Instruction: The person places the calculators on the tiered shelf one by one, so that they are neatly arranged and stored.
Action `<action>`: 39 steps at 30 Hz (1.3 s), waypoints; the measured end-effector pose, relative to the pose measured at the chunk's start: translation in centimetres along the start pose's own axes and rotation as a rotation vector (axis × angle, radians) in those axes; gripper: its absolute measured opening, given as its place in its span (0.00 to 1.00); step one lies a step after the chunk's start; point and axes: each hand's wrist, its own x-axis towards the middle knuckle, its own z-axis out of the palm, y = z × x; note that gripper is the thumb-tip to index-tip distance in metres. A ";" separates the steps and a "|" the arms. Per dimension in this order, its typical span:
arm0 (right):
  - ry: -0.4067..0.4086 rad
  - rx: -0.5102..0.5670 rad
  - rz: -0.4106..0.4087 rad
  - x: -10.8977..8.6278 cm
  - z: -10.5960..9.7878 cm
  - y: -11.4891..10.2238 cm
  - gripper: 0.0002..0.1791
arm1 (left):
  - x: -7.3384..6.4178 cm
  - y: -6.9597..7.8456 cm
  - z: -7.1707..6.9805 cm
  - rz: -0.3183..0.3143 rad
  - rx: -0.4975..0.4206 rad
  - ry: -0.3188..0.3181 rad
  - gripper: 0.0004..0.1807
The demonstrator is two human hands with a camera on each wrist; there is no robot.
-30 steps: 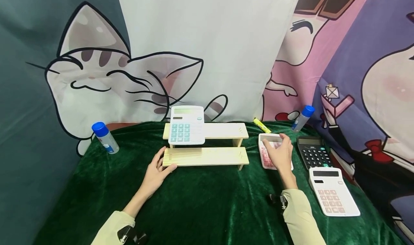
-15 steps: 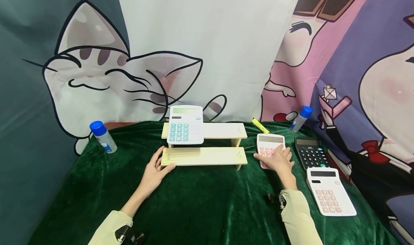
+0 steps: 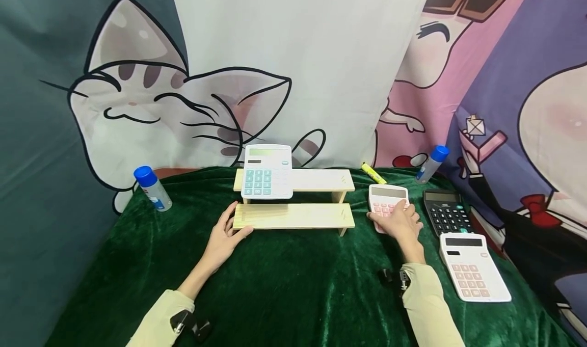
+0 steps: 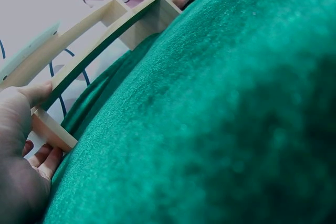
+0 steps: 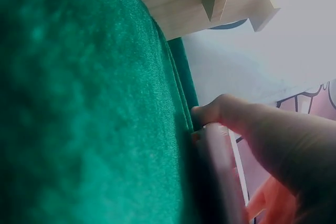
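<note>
My left hand grips the left end of a two-step wooden stand, its thumb on the lower step's front edge. In the left wrist view the fingers reach round the stand's short leg. On the upper step leans a white calculator with teal keys. To the right of the stand, my right hand holds a pink-keyed calculator across its lower part, thumb at the left edge and fingers towards the right edge. The hand covers many of its keys. This calculator lies on the green cloth.
A black calculator and a white one with pale pink keys lie at the right, touching or overlapping. Blue-capped bottles stand at left and right. A yellow marker-like stick lies behind. Green velvet cloth covers the table.
My right hand has moved down the pink-keyed calculator from its upper part, and the thumb has shifted to its left edge. The left hand keeps its hold on the stand.
</note>
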 end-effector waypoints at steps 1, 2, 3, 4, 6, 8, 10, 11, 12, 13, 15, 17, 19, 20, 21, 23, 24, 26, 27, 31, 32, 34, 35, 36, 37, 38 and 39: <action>0.013 0.004 0.002 0.1 0.0 0.0 0.70 | 0.0 0.0 0.0 0.001 -0.003 -0.002 0.50; 0.026 0.011 0.005 0.1 -0.1 0.0 0.69 | 0.1 0.1 0.0 0.003 -0.004 -0.004 0.50; 0.038 0.020 0.008 0.2 -0.1 0.0 0.68 | 0.1 0.1 0.0 0.001 -0.009 -0.004 0.50; 0.050 0.035 0.010 0.2 -0.1 0.0 0.67 | 0.2 0.1 0.0 -0.001 -0.013 -0.003 0.50; 0.075 0.063 0.007 0.2 -0.2 -0.1 0.64 | 0.2 0.2 0.0 -0.007 -0.018 -0.005 0.50; 0.104 0.088 -0.006 0.2 -0.2 -0.2 0.61 | 0.3 0.3 0.0 -0.009 -0.020 -0.004 0.50; 0.139 0.108 -0.027 0.1 -0.3 -0.4 0.59 | 0.3 0.3 0.0 -0.010 -0.024 0.000 0.50; 0.156 0.117 -0.037 0.0 -0.4 -0.5 0.58 | 0.3 0.4 0.0 -0.010 -0.025 0.001 0.50; 0.171 0.125 -0.047 -0.2 -0.4 -0.7 0.57 | 0.3 0.4 0.0 -0.010 -0.027 0.003 0.50; 0.182 0.136 -0.055 -0.3 -0.6 -0.9 0.57 | 0.3 0.4 0.0 -0.010 -0.027 0.004 0.50; 0.195 0.158 -0.068 -0.7 -0.9 -1.3 0.55 | 0.2 0.3 0.0 -0.011 -0.024 0.001 0.50; 0.191 0.183 -0.080 -1.1 -1.4 -1.7 0.55 | 0.2 0.2 0.0 -0.010 -0.020 0.001 0.49; 0.181 0.199 -0.100 -1.5 -1.9 -2.1 0.56 | 0.2 0.1 0.1 -0.009 -0.020 0.003 0.49; 0.177 0.207 -0.110 -1.7 -2.1 -2.4 0.56 | 0.2 0.1 0.1 -0.008 -0.020 0.005 0.49; 0.175 0.218 -0.120 -2.0 -2.4 -2.6 0.56 | 0.2 0.1 0.1 -0.009 -0.022 0.009 0.49; 0.178 0.233 -0.138 -2.4 -2.8 -3.0 0.56 | 0.2 0.1 0.1 -0.011 -0.023 0.009 0.49; 0.183 0.240 -0.146 -2.7 -3.0 -3.3 0.56 | 0.2 0.1 0.1 -0.012 -0.021 0.007 0.49; 0.197 0.252 -0.163 -3.2 -3.3 -3.8 0.55 | 0.2 0.1 0.1 -0.017 -0.011 0.000 0.49; 0.204 0.255 -0.175 -3.4 -3.5 -4.1 0.55 | 0.2 0.1 0.1 -0.020 -0.006 -0.003 0.49; 0.244 0.278 -0.242 -3.8 -3.9 -5.9 0.53 | 0.2 0.3 0.1 -0.026 -0.002 0.001 0.50; 0.255 0.284 -0.264 -3.8 -4.0 -6.4 0.53 | 0.2 0.3 0.1 -0.027 -0.005 0.006 0.50; 0.273 0.300 -0.304 -3.9 -4.0 -7.7 0.51 | 0.1 0.4 0.0 -0.027 -0.012 0.009 0.49; 0.280 0.304 -0.325 -3.9 -3.9 -8.3 0.50 | 0.0 0.4 0.0 -0.027 -0.015 0.010 0.49; 0.282 0.303 -0.345 -3.9 -3.8 -9.0 0.49 | 0.0 0.4 0.0 -0.027 -0.017 0.009 0.49; 0.281 0.297 -0.362 -4.0 -3.6 -9.6 0.49 | -0.1 0.4 0.0 -0.028 -0.016 0.008 0.49; 0.279 0.287 -0.377 -4.1 -3.5 -10.2 0.49 | -0.1 0.4 0.0 -0.028 -0.015 0.006 0.49; 0.278 0.276 -0.392 -4.2 -3.3 -10.9 0.49 | -0.2 0.4 0.0 -0.028 -0.013 0.006 0.49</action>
